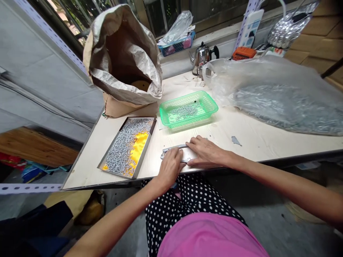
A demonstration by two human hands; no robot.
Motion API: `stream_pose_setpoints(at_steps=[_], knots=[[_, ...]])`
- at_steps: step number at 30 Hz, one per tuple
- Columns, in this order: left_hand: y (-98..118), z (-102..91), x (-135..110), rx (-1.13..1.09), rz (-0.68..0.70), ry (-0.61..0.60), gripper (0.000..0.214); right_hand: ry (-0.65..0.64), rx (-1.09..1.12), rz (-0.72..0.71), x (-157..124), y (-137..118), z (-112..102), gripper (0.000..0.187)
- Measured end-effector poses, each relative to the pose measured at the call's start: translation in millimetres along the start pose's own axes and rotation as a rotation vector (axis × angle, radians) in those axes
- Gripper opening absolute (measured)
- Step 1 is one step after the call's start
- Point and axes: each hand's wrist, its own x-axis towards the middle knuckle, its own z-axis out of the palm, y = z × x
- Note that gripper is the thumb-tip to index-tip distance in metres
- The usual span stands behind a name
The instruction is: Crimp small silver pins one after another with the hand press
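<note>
A small flat metal fixture (171, 149) lies near the front edge of the white table (241, 135). My left hand (170, 167) rests on its near side with fingers curled together; what they pinch is hidden. My right hand (205, 151) lies flat on the fixture's right part, fingers stretched out. A metal tray (128, 146) with a yellow lining, full of small metal pins, sits to the left of my hands. Behind them stands a green plastic basket (188, 109) holding several pins.
A large open paper sack (123, 57) stands at the back left. A big clear plastic bag (281, 94) of metal parts covers the right side. A steel kettle (201, 57) and a blue basket (177, 45) sit by the window.
</note>
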Motion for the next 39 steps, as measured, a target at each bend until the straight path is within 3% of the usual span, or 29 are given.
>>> stream_pose_setpoints(at_steps=[2, 5, 9, 13, 15, 19, 23, 26, 29, 31, 34, 37, 39], knots=[[12, 9.6, -21, 0.044, 0.007, 0.089, 0.043, -0.015, -0.010, 0.006, 3, 6, 2, 0.044], [24, 19.6, -43, 0.076, 0.030, 0.118, 0.052, 0.003, -0.039, 0.060, 10, 9, 9, 0.025], [25, 24.5, -51, 0.039, 0.048, 0.072, 0.055, 0.026, -0.068, 0.113, 28, 16, 11, 0.013], [20, 28.7, -50, -0.003, 0.065, 0.088, 0.060, 0.038, -0.103, 0.202, 48, 7, -1, 0.013], [20, 30.4, -49, -0.023, 0.066, 0.105, 0.063, 0.063, -0.118, 0.100, 57, -12, -5, 0.014], [29, 25.4, -55, -0.103, 0.078, 0.149, 0.058, -0.021, -0.076, -0.321, 77, -62, 5, 0.012], [35, 2.1, -72, -0.160, 0.272, 0.248, 0.032, -0.029, -0.075, -0.426, 90, -83, 24, 0.018], [6, -24.1, -75, -0.104, 0.257, 0.425, 0.017, 0.000, -0.009, -0.480, 92, -85, 29, 0.013], [-55, -47.2, -60, 0.084, -0.109, 0.512, 0.016, 0.129, 0.123, -0.448, 94, -81, 18, 0.009], [-100, -55.4, -42, 0.181, -0.272, 0.446, 0.017, 0.309, 0.189, -0.367, 98, -70, -1, 0.008], [-153, -55.7, -11, 0.245, -0.369, 0.282, 0.018, 0.570, 0.158, -0.196, 107, -40, -42, 0.011], [-182, -49.2, 16, 0.290, -0.415, 0.138, 0.020, 0.737, -0.064, 0.051, 107, -8, -80, 0.014], [-192, -45.3, 29, 0.322, -0.434, 0.071, 0.021, 0.777, -0.169, 0.154, 99, 3, -90, 0.018]])
